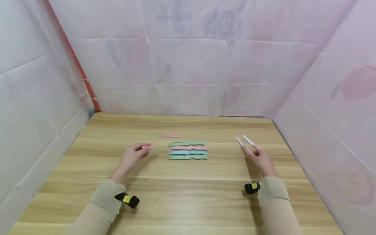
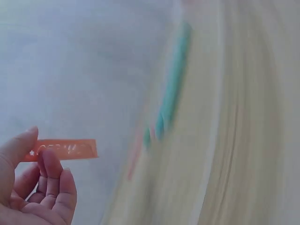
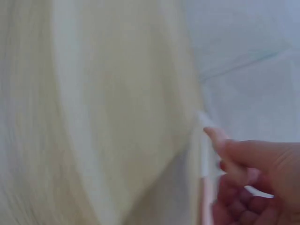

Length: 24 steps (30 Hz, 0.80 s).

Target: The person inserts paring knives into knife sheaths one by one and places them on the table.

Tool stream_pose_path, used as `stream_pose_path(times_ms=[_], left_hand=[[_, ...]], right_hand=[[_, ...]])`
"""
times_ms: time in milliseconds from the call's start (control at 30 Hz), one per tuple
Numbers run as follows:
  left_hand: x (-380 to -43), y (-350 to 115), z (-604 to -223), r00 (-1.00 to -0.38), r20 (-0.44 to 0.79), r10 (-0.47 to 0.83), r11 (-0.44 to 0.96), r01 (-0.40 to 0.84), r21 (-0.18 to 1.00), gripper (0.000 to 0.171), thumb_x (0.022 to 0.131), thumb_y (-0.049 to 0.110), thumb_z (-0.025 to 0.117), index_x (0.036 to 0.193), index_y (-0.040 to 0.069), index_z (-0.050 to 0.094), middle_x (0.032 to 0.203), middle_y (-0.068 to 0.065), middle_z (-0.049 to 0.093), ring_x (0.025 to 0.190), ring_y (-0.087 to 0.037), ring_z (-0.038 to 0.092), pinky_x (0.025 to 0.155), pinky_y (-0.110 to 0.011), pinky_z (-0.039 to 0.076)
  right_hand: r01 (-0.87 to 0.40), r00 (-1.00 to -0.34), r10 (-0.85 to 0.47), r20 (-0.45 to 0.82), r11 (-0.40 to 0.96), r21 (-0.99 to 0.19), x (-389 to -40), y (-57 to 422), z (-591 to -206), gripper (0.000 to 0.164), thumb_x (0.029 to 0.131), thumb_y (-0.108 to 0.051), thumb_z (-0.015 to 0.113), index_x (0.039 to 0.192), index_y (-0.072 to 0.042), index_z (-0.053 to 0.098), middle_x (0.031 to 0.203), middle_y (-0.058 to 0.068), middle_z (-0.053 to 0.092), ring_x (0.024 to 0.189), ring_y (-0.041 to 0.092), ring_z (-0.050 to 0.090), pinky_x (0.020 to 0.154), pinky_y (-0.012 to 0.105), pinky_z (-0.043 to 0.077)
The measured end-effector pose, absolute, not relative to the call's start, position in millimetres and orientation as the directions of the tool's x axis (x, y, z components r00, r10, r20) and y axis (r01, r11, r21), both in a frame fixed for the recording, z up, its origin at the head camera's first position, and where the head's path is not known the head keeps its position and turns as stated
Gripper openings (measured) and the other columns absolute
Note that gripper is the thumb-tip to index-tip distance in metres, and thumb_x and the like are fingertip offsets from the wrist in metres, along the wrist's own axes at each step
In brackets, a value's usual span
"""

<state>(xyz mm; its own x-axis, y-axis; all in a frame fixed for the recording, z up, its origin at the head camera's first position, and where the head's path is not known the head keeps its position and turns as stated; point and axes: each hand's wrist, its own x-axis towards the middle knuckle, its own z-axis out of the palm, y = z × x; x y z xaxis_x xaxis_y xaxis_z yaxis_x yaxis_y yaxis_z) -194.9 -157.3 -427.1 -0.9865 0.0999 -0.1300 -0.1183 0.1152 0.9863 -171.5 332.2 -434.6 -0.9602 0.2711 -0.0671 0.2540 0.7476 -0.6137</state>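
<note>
In the head view my left hand (image 1: 133, 157) is raised left of a row of knives. Its thumb and fingertips pinch a small pink-orange blade sheath (image 2: 77, 149) with pale lettering, seen best in the left wrist view. My right hand (image 1: 261, 160), at the right of the table, pinches the pale pink handle of a knife (image 1: 240, 142) whose bare blade points away from me. Close beside it is a second bare-bladed knife (image 1: 247, 140) with a pink handle, partly hidden by the hand. The right wrist view is blurred.
Several sheathed knives lie stacked in a row mid-table: a green knife (image 1: 194, 143) at the back, then a pink knife (image 1: 195, 148), a blue knife (image 1: 194, 152) and another green one in front. Behind them lies a loose pink sheath (image 1: 169, 135). Cloth walls (image 1: 188, 65) enclose the wooden table (image 1: 182, 202).
</note>
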Motion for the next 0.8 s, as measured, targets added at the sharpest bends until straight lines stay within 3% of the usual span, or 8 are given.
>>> stream_pose_path(times_ms=[67, 133, 233, 333, 433, 533, 633, 800], left_hand=[[-180.7, -142.3, -425.5, -0.981, -0.167, 0.094, -0.073, -0.174, 0.982, 0.030, 0.091, 0.015, 0.063, 0.112, -0.006, 0.060, 0.110, -0.013, 0.060, 0.093, -0.016, 0.061, 0.089, -0.034, 0.048], [-167.8, -126.8, -423.9, -0.980, -0.185, 0.071, -0.223, -0.196, 0.955, 0.019, 0.091, 0.012, 0.061, 0.103, -0.003, 0.064, 0.104, -0.009, 0.061, 0.088, -0.013, 0.061, 0.087, -0.032, 0.049], [-152.6, -105.0, -421.5, -0.979, -0.199, 0.043, -0.374, -0.201, 0.905, 0.016, 0.095, 0.015, 0.055, 0.093, 0.002, 0.063, 0.099, -0.006, 0.063, 0.088, -0.015, 0.063, 0.079, -0.027, 0.052], [-141.4, -84.5, -422.7, -0.975, -0.219, 0.046, -0.473, -0.214, 0.854, 0.024, 0.099, 0.024, 0.047, 0.098, 0.005, 0.061, 0.101, -0.007, 0.066, 0.091, -0.016, 0.065, 0.070, -0.022, 0.052], [-130.2, -66.1, -427.9, -0.966, -0.253, 0.059, -0.531, -0.245, 0.811, 0.030, 0.101, 0.030, 0.042, 0.104, 0.004, 0.055, 0.105, -0.014, 0.066, 0.087, -0.017, 0.067, 0.060, -0.017, 0.051], [-119.9, -50.2, -433.5, -0.960, -0.275, 0.042, -0.537, -0.254, 0.804, 0.036, 0.100, 0.034, 0.041, 0.109, 0.001, 0.051, 0.104, -0.016, 0.066, 0.085, -0.018, 0.068, 0.054, -0.015, 0.049], [-115.4, -39.2, -436.3, -0.965, -0.263, 0.017, -0.518, -0.234, 0.823, 0.041, 0.100, 0.035, 0.040, 0.112, -0.003, 0.050, 0.101, -0.016, 0.067, 0.086, -0.020, 0.068, 0.052, -0.014, 0.049], [-116.9, -29.3, -437.4, -0.973, -0.226, -0.052, -0.484, -0.173, 0.858, 0.045, 0.100, 0.038, 0.040, 0.112, -0.005, 0.044, 0.107, -0.022, 0.064, 0.089, -0.023, 0.067, 0.054, -0.016, 0.050]], right_hand=[[0.286, -0.926, 0.376, -0.037, 0.632, -0.720, -162.2, 325.2, -426.8, 0.054, 0.090, -0.050, 0.054, 0.108, 0.001, 0.060, 0.097, 0.014, 0.061, 0.080, 0.023, 0.051, 0.063, 0.032, 0.043], [0.238, -0.879, 0.477, 0.008, 0.452, -0.860, -154.2, 314.4, -417.6, 0.049, 0.091, -0.046, 0.056, 0.106, 0.000, 0.061, 0.098, 0.010, 0.064, 0.078, 0.017, 0.052, 0.063, 0.027, 0.044], [-0.046, -0.812, 0.575, 0.100, 0.108, -0.993, -145.0, 290.3, -405.5, 0.028, 0.094, -0.027, 0.058, 0.096, 0.001, 0.061, 0.093, 0.007, 0.067, 0.072, 0.011, 0.058, 0.063, 0.019, 0.048], [-0.276, -0.797, 0.596, 0.097, -0.217, -0.937, -135.7, 257.2, -397.0, 0.020, 0.096, -0.017, 0.052, 0.093, 0.002, 0.056, 0.092, 0.010, 0.065, 0.068, 0.013, 0.064, 0.063, 0.020, 0.052], [-0.279, -0.839, 0.544, 0.003, -0.425, -0.861, -123.7, 222.2, -399.5, 0.023, 0.100, -0.019, 0.043, 0.096, 0.001, 0.053, 0.094, 0.009, 0.059, 0.067, 0.013, 0.064, 0.062, 0.020, 0.052], [-0.190, -0.868, 0.481, -0.123, -0.551, -0.813, -112.1, 191.8, -410.3, 0.028, 0.102, -0.021, 0.039, 0.096, 0.004, 0.051, 0.088, 0.006, 0.057, 0.063, 0.010, 0.057, 0.060, 0.018, 0.049], [-0.137, -0.878, 0.440, -0.187, -0.607, -0.783, -103.9, 169.7, -418.4, 0.022, 0.102, -0.021, 0.034, 0.099, -0.002, 0.043, 0.084, 0.002, 0.060, 0.061, 0.006, 0.053, 0.057, 0.016, 0.047], [-0.164, -0.895, 0.428, -0.125, -0.576, -0.801, -103.6, 152.4, -419.7, 0.026, 0.102, -0.023, 0.035, 0.099, 0.002, 0.044, 0.082, 0.004, 0.065, 0.060, 0.006, 0.057, 0.057, 0.015, 0.049]])
